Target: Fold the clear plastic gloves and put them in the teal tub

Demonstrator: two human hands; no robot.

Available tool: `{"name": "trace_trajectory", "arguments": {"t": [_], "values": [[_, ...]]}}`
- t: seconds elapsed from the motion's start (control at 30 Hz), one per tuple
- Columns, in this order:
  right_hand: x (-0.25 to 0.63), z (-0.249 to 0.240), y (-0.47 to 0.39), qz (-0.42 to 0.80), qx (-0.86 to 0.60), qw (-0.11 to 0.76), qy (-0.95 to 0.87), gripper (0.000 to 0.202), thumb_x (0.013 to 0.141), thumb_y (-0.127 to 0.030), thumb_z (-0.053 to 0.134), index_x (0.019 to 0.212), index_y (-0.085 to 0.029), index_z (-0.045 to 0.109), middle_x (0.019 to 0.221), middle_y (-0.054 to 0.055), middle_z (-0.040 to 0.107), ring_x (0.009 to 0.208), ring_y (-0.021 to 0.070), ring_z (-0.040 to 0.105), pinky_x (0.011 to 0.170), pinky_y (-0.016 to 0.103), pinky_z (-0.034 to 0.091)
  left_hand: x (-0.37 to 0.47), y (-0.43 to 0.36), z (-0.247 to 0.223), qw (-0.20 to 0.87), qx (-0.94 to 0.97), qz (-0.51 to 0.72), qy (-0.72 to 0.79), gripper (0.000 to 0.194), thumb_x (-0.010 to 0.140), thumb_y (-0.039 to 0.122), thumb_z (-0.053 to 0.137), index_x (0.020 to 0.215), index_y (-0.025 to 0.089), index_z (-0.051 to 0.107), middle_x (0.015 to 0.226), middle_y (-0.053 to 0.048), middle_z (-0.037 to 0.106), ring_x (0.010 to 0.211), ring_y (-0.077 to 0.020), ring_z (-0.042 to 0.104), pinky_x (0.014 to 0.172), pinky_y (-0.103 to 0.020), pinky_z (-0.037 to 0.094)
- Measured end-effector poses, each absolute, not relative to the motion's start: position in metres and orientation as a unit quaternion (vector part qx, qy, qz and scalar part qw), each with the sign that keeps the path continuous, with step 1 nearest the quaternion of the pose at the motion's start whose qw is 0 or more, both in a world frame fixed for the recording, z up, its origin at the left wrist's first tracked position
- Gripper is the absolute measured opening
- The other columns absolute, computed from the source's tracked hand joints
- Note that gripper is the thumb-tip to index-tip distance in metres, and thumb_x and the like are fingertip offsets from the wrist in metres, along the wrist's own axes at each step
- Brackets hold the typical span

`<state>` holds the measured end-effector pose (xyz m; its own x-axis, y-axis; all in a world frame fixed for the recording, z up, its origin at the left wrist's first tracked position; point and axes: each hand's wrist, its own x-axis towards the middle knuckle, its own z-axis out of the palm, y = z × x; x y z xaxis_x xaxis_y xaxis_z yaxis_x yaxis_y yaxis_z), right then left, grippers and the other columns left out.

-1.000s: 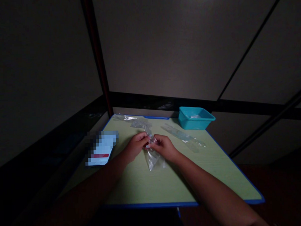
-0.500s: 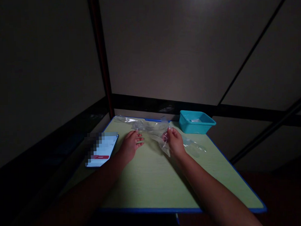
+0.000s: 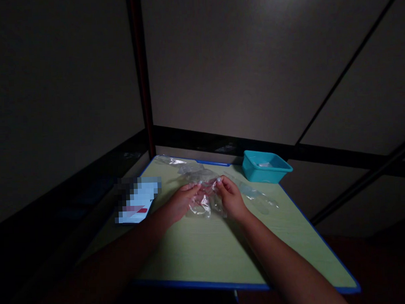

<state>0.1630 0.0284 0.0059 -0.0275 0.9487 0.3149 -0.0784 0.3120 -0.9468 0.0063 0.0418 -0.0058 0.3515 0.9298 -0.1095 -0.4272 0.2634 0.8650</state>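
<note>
A clear plastic bag [image 3: 204, 205] is stretched between my two hands above the green table [image 3: 199, 254]. My left hand [image 3: 184, 201] pinches its left side, thumb on top and fingers partly seen through the film. On its right side my right hand [image 3: 229, 196] grips the plastic between thumb and bent fingers. More crumpled clear plastic [image 3: 190, 169] lies behind my hands, toward the back left of the table. Another clear piece [image 3: 260, 199] lies flat to the right of my right hand.
A turquoise basket [image 3: 268, 169] with something pale inside stands at the table's back right corner. A phone [image 3: 138, 205] with a lit, partly pixelated screen lies at the left edge. Dark panelled walls rise behind and to the left.
My left hand has moved right and closed on the plastic bag, which now spans both hands. My right hand has shifted slightly down and still holds the plastic.
</note>
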Motion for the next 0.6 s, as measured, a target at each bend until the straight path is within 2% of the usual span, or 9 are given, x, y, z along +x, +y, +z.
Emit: {"name": "trace_trajectory", "arguments": {"t": [0.1, 0.2, 0.3, 0.37, 0.43, 0.5, 0.6], "values": [[0.17, 0.002, 0.038, 0.47, -0.412, 0.614, -0.482, 0.04, 0.069, -0.059, 0.066, 0.068, -0.022, 0.052, 0.063, -0.001, 0.053, 0.058, 0.0138, 0.05, 0.056, 0.027, 0.041, 0.006, 0.045, -0.005, 0.676, 0.394, 0.523, 0.337, 0.031, 0.073, 0.043, 0.07, 0.065, 0.014, 0.061, 0.064, -0.005, 0.065, 0.061, -0.0167, 0.063, 0.064, -0.029, 0.051], [0.175, -0.002, 0.046, 0.498, -0.467, 0.602, -0.414, 0.04, 0.068, -0.059, 0.066, 0.072, -0.022, 0.051, 0.065, 0.0, 0.054, 0.056, 0.0136, 0.05, 0.049, 0.025, 0.039, 0.004, 0.048, -0.003, 0.626, 0.405, 0.56, 0.362, 0.039, 0.071, 0.052, 0.068, 0.062, 0.015, 0.058, 0.068, -0.005, 0.066, 0.064, -0.0174, 0.064, 0.066, -0.031, 0.051], [0.175, -0.003, 0.046, 0.504, -0.498, 0.58, -0.402, 0.039, 0.072, -0.056, 0.062, 0.095, -0.026, 0.054, 0.081, 0.001, 0.058, 0.061, 0.014, 0.055, 0.046, 0.023, 0.039, 0.003, 0.048, -0.002, 0.566, 0.442, 0.585, 0.378, 0.043, 0.069, 0.056, 0.067, 0.058, 0.015, 0.057, 0.071, -0.007, 0.068, 0.068, -0.0188, 0.064, 0.067, -0.029, 0.05], [0.172, -0.003, 0.041, 0.492, -0.491, 0.557, -0.454, 0.049, 0.07, -0.052, 0.065, 0.112, -0.029, 0.052, 0.097, 0.002, 0.058, 0.069, 0.0148, 0.058, 0.05, 0.024, 0.042, 0.004, 0.048, -0.002, 0.559, 0.47, 0.575, 0.368, 0.042, 0.069, 0.056, 0.067, 0.062, 0.015, 0.062, 0.075, -0.008, 0.069, 0.074, -0.0206, 0.065, 0.07, -0.03, 0.049], [0.167, -0.005, 0.037, 0.483, -0.462, 0.524, -0.528, 0.058, 0.067, -0.047, 0.071, 0.119, -0.029, 0.052, 0.104, 0.002, 0.059, 0.071, 0.0144, 0.058, 0.055, 0.025, 0.044, 0.006, 0.046, -0.003, 0.583, 0.491, 0.549, 0.343, 0.044, 0.068, 0.057, 0.067, 0.072, 0.014, 0.067, 0.08, -0.009, 0.07, 0.08, -0.022, 0.065, 0.074, -0.031, 0.049], [0.163, -0.008, 0.034, 0.492, -0.424, 0.491, -0.581, 0.054, 0.067, -0.047, 0.072, 0.114, -0.024, 0.056, 0.093, 0.002, 0.063, 0.063, 0.0127, 0.056, 0.054, 0.025, 0.043, 0.008, 0.045, -0.006, 0.613, 0.494, 0.524, 0.325, 0.05, 0.066, 0.061, 0.067, 0.077, 0.013, 0.068, 0.08, -0.009, 0.071, 0.081, -0.0225, 0.065, 0.075, -0.032, 0.049], [0.16, -0.013, 0.034, 0.506, -0.397, 0.472, -0.603, 0.043, 0.069, -0.053, 0.069, 0.093, -0.019, 0.063, 0.069, -0.001, 0.062, 0.051, 0.011, 0.049, 0.047, 0.023, 0.038, 0.009, 0.045, -0.011, 0.64, 0.477, 0.512, 0.318, 0.051, 0.068, 0.065, 0.063, 0.071, 0.014, 0.066, 0.071, -0.008, 0.069, 0.077, -0.0226, 0.066, 0.073, -0.033, 0.05]]}}
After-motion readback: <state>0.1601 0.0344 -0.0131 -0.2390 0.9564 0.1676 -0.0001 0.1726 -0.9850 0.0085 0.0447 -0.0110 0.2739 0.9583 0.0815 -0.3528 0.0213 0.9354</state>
